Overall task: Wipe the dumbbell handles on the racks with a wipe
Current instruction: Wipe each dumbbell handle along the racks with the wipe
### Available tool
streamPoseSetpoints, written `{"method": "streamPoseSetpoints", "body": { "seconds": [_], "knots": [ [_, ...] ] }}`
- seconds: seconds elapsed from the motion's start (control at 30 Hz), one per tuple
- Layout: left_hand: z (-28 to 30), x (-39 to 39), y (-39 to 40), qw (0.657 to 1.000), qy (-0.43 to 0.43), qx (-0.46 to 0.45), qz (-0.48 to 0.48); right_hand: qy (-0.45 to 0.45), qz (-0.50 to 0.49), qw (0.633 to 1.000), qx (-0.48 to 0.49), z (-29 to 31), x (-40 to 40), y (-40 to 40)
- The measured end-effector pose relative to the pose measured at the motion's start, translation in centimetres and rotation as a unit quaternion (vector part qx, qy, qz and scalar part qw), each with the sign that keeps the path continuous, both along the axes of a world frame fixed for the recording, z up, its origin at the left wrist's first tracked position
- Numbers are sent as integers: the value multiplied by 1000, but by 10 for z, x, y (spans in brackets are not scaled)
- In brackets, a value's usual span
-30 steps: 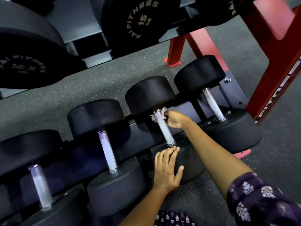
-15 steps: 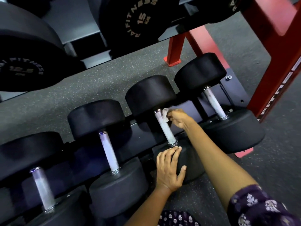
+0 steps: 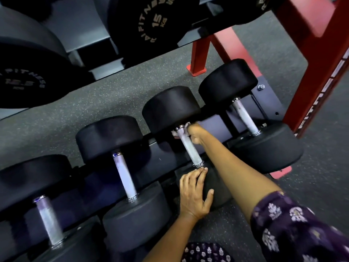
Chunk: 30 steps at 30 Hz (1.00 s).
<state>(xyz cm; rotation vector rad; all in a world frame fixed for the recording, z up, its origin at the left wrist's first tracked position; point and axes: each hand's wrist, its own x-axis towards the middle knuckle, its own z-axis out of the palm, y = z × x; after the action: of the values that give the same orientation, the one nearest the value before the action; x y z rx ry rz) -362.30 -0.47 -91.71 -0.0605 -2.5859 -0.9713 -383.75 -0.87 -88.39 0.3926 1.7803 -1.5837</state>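
Speckled grey gym floor (image 3: pixel 113 87) runs under a low black rack (image 3: pixel 166 159) carrying four dumbbells in a row; landmark for these notes is the third dumbbell's handle (image 3: pixel 189 148), a pale metal bar slanting from upper left to lower right.

Right hand (image 3: pixel 195 134) sits at the far end of that handle, fingers curled round the bar, gripping a white wipe (image 3: pixel 187 126) against it. Only scraps of the wipe show, poking out on both sides of the bar just below the far black head (image 3: pixel 170 108). Right forearm crosses down to a purple patterned sleeve (image 3: pixel 294 227).

Left hand (image 3: pixel 194 191) lies on the near head (image 3: pixel 215 188) of the same dumbbell, just below the handle's near collar. Fingers are straight and close together, thumb spread out to the side, palm flat on the rubber; it grasps nothing.

Left of the handle: second dumbbell (image 3: pixel 124 176), and further left the first dumbbell (image 3: pixel 48 222), both with pale handles, resting on the rack. Right of the handle: fourth dumbbell (image 3: pixel 245 118), its near head beside a red frame post (image 3: pixel 317 76) with partial white lettering.

Beyond the handle, across the floor strip, an upper shelf holds bigger black dumbbells; one end face (image 3: pixel 151 21) reads 15 KG. A red rack foot (image 3: pixel 197 69) stands on the floor behind the fourth dumbbell.
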Motion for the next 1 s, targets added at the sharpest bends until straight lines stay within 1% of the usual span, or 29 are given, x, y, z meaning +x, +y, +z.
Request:
{"method": "streamPoseSetpoints", "body": {
  "seconds": [0.07,0.13,0.2,0.33,0.43,0.5,0.53,0.57,0.6,0.63,0.67,0.7,0.73,0.8,0.87,0.93,1.0],
  "knots": [
    [1,0,1,1000,2,-1,0,11,-4,1000,0,-3,-2,7],
    [1,0,2,1000,-1,0,-4,46,-40,998,25,-6,-7,15],
    [2,-1,1,1000,-2,-1,-5,77,-48,995,39,-5,-6,17],
    [0,-2,0,1000,3,-5,1,90,34,995,33,-10,-2,6],
    [-1,-1,1,1000,12,-5,6,139,74,982,103,-17,9,25],
    [-2,-1,2,1000,15,-8,5,158,125,971,126,-20,16,42],
    [-3,-1,2,1000,16,-10,5,165,171,961,142,-18,17,48],
    [-3,-1,2,1000,14,-10,5,164,202,954,146,-16,14,50],
    [-3,-2,2,1000,13,-9,5,166,208,954,136,-12,8,49],
    [-3,-2,2,1000,14,-9,5,145,181,967,104,-7,1,44],
    [-4,-2,2,1000,14,-8,5,115,129,983,57,-3,-4,39],
    [-4,-2,3,1000,14,-8,6,79,79,994,16,-4,-8,34],
    [-4,-2,3,1000,15,-8,6,38,55,998,-18,-6,-9,32],
    [-4,-2,2,1000,16,-7,4,-54,66,993,-76,-13,-7,33],
    [-4,-2,2,1000,17,-8,3,-111,88,983,-120,-15,-5,37],
    [-4,-2,2,1000,16,-8,6,-112,76,982,-130,-15,-7,35],
    [-4,-1,2,1000,15,-8,7,-47,39,995,-80,-17,-3,30]
  ]
}}
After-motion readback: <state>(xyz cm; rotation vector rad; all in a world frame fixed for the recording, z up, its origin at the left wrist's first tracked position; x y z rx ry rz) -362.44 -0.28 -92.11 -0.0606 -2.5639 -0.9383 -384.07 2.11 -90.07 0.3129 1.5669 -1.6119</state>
